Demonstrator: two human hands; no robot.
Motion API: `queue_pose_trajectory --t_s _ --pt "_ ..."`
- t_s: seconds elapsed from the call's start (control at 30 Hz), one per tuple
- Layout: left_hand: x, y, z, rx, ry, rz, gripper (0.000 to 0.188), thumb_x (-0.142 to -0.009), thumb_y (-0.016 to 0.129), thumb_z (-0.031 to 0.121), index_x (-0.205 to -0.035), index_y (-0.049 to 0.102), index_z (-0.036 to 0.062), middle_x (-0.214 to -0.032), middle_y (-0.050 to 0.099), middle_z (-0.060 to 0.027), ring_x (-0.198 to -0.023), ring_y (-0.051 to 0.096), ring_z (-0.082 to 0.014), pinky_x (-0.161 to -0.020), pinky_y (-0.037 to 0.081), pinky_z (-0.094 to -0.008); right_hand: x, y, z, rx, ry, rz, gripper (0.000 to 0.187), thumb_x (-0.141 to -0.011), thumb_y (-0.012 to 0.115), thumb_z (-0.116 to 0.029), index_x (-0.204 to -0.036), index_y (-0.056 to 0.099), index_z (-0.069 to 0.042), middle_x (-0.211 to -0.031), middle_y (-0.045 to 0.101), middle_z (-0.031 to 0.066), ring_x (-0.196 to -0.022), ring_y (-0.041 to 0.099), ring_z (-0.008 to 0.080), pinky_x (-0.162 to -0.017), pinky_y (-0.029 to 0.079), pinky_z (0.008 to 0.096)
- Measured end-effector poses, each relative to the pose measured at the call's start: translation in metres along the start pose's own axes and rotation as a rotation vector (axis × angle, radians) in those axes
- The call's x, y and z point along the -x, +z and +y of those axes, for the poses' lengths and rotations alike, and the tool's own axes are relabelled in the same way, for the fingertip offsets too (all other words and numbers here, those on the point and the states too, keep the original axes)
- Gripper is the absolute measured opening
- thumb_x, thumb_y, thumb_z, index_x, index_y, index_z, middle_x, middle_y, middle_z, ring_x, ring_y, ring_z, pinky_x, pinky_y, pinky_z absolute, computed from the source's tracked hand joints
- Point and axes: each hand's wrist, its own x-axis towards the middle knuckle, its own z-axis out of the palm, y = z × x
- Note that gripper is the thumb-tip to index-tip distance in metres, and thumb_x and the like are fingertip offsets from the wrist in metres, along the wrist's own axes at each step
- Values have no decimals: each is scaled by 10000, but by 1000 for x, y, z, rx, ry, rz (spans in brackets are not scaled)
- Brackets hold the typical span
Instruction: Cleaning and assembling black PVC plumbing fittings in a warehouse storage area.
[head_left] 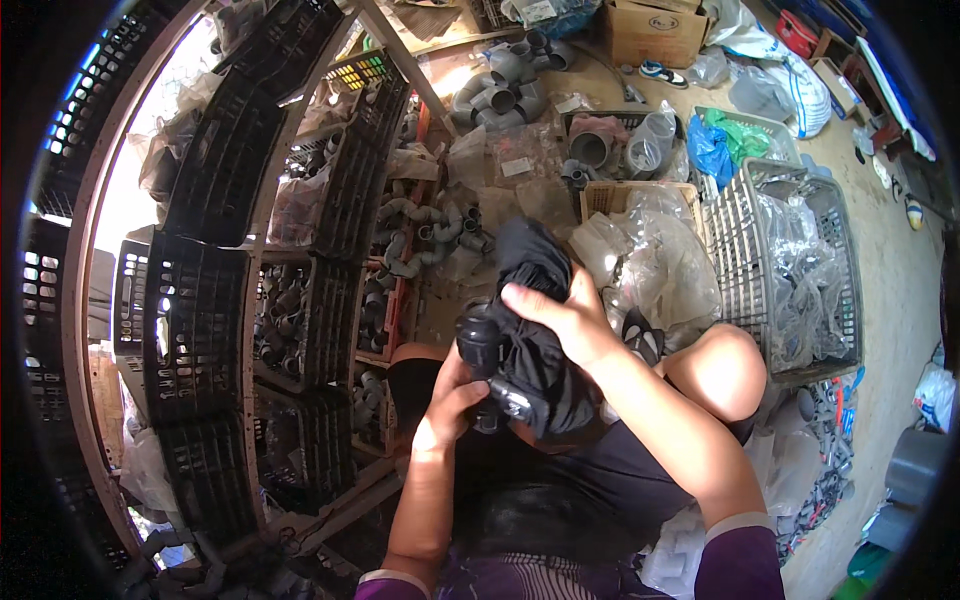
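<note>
My left hand (455,402) is closed round a glossy black pipe fitting (480,345) with rounded collars, held in front of my lap. Its thumb presses on the lower collar. My right hand (578,318) grips a bunched black cloth (535,258), thumb laid across the top. Part of the cloth hangs down behind and beside the fitting and touches it. The fingers under the cloth are hidden. Beyond my hands, several grey pipe elbows and tees (405,235) lie on the floor.
Black crates of fittings (205,330) stand on a rack at the left. A beige crate (640,192) of plastic bags and a tilted grey crate (735,220) are at the right. Larger grey fittings (505,95) lie farther off, near a cardboard box (655,35). Small parts (825,460) lie scattered at right.
</note>
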Motion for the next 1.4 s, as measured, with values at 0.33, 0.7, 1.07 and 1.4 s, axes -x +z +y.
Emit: queue_pose_trajectory --t_s 0.33,0.7,1.07,1.4 --pt "3 18 5 -136 115 98 652 -892 617 94 -1440 276 5 -1318 533 -149 -1211 529 -218 -1046 384 -359 1 -12 4 108 41 -298 711 -891 724 -150 -1467 333 -6 -1338 533 105 -1231 509 179 -1083 379 357" --pt "4 17 27 -207 125 90 538 -943 599 116 -1397 325 28 -1168 601 -98 -1050 573 -145 -934 448 -316 2 -6 13 348 -106 -15 619 -851 788 -234 -1327 496 32 -1161 646 105 -1098 589 164 -1011 442 333" --pt "-3 24 30 -177 119 125 512 -958 560 45 -1413 326 40 -1159 627 -135 -1003 602 -146 -881 467 -284 3 -9 -6 145 23 -241 435 -827 783 -160 -1179 572 -14 -1044 628 25 -999 565 96 -921 456 288" --pt "3 24 34 -510 128 160 573 -967 569 35 -1451 267 -13 -1266 573 -181 -1149 567 -198 -975 454 -329 8 -1 2 605 -156 -110 391 -824 794 -168 -1092 560 -6 -928 661 73 -878 612 121 -814 503 297"
